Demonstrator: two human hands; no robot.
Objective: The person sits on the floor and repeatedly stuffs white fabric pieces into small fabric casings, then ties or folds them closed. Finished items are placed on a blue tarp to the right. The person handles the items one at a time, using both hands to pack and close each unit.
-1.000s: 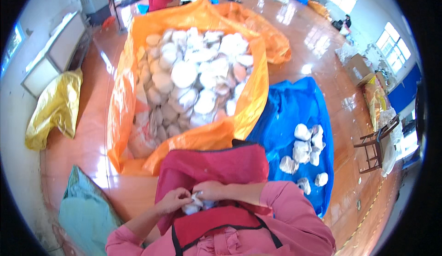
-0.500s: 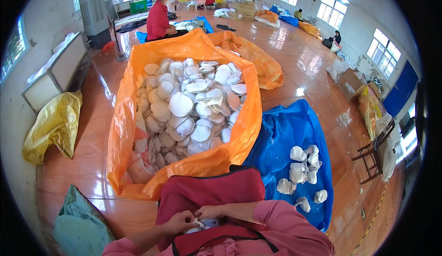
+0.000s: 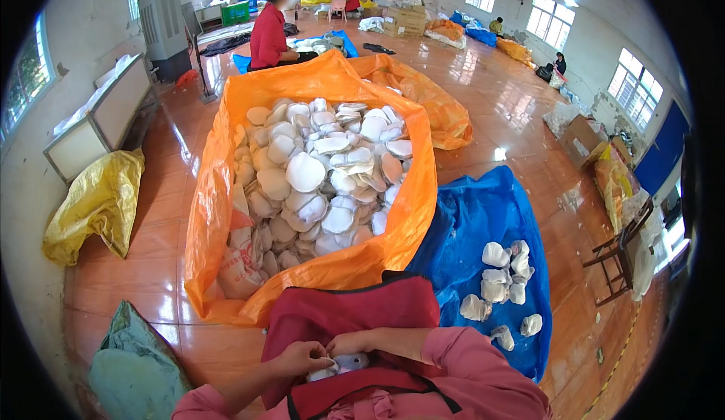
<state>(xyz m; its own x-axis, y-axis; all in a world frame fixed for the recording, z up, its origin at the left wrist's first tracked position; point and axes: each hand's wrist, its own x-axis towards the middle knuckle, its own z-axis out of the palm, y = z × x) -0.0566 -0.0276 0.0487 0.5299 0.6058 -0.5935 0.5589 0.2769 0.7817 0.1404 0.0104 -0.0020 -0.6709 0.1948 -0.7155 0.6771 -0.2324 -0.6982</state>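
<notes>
Over the dark red apron (image 3: 355, 304) on my lap, both of my hands work close together on a small white cloth bundle (image 3: 350, 362). My left hand (image 3: 303, 359) is closed, thumb and fingertips pinching white fabric at the bundle's left side. Bent over the bundle's top, my right hand (image 3: 352, 343) has its fingers curled in; its fingertips are partly hidden. In front of me a big orange sack (image 3: 414, 216) gapes wide, heaped with white and cream rounded fabric pads (image 3: 306, 172). Several balled white bundles (image 3: 495, 285) lie on a blue sheet (image 3: 461, 227) to the right.
A folded orange sack (image 3: 445, 121) lies beyond the big one. Yellow (image 3: 98, 201) and green (image 3: 136, 359) sacks are on the left floor. A wooden chair (image 3: 621, 257) stands at the right. Another person in red (image 3: 269, 35) sits farther off, before several more sacks and boxes.
The whole view has shifted slightly to the right and down. My hands remain together at the bundle, with only slight finger movement; the pads and bundles lie as before.
</notes>
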